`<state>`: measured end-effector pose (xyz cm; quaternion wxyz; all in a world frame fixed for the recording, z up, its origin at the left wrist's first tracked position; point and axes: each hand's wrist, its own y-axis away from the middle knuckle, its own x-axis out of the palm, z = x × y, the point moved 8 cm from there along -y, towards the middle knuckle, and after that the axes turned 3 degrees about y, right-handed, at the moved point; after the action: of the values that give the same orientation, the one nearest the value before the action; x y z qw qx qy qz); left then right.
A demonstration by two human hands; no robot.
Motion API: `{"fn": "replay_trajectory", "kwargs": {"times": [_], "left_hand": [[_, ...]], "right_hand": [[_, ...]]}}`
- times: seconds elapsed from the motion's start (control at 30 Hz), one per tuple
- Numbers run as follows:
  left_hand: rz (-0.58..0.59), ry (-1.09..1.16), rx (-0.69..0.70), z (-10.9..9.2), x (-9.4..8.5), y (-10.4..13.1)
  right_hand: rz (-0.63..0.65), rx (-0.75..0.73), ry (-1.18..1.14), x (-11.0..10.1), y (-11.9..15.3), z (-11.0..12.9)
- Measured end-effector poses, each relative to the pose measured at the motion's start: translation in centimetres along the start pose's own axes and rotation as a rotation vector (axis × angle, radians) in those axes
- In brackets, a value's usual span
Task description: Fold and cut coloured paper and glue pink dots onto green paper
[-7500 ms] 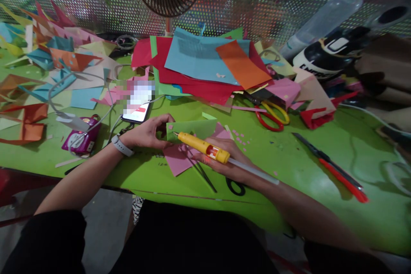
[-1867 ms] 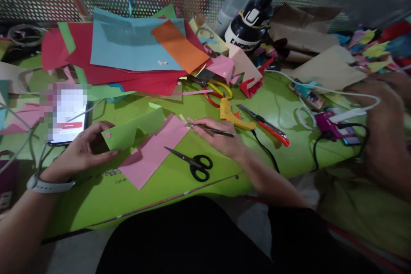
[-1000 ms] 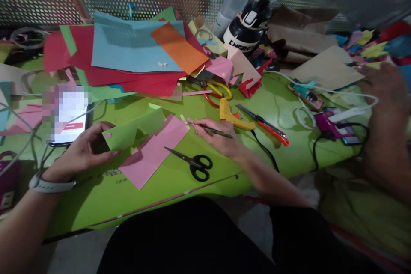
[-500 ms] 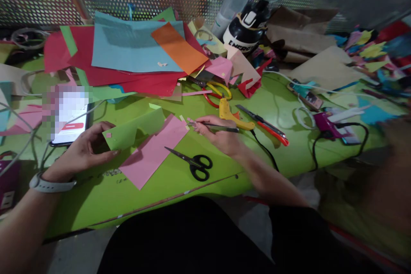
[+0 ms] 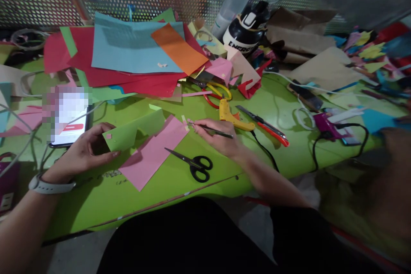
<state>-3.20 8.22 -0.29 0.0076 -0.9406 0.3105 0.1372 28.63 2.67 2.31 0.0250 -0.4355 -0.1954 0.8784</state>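
My left hand (image 5: 88, 147) pinches the left end of a folded light green paper (image 5: 128, 135), which has a small pink square near that end. In my right hand (image 5: 216, 137) is a thin metal tool, perhaps tweezers (image 5: 218, 132), with its tip at small pink and pale paper bits (image 5: 186, 123) on the green table (image 5: 105, 197). Between my hands lies a pink paper sheet (image 5: 154, 154), partly under the green one. Black-handled scissors (image 5: 194, 165) rest beside the sheet, nearer to me.
Beyond my right hand are a yellow glue gun (image 5: 234, 117) and a red cutter (image 5: 266, 126). A phone (image 5: 72, 120) stands left. Coloured papers (image 5: 128, 47) and a black bottle (image 5: 245, 30) are at the back. Another person's arm (image 5: 391, 171) is at the right.
My right hand has shifted slightly, and the tool now lies at a steeper slant. At the right, the other person's hand has moved near the blue paper. My left hand is almost unchanged.
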Motion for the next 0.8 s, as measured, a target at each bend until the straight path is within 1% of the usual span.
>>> {"fn": "replay_trajectory", "kwargs": {"times": [0.17,0.23,0.4,0.67,0.8], "left_hand": [[-0.008,-0.017,0.016,-0.5,0.0,-0.1],[0.004,-0.036,0.02,-0.8,0.1,-0.2],[0.013,-0.057,0.084,-1.6,0.2,-0.3],[0.011,-0.137,0.082,-1.0,-0.3,-0.2],[0.021,-0.09,0.058,-0.7,-0.3,-0.1]], "right_hand": [[-0.008,0.057,-0.022,-0.2,0.1,-0.7],[-0.024,0.06,-0.027,-0.4,0.1,-0.8],[-0.033,0.06,-0.021,-0.5,0.0,-0.6],[-0.054,-0.082,-0.034,0.0,0.4,0.5],[-0.048,-0.04,-0.031,-0.2,0.3,0.2]]}}
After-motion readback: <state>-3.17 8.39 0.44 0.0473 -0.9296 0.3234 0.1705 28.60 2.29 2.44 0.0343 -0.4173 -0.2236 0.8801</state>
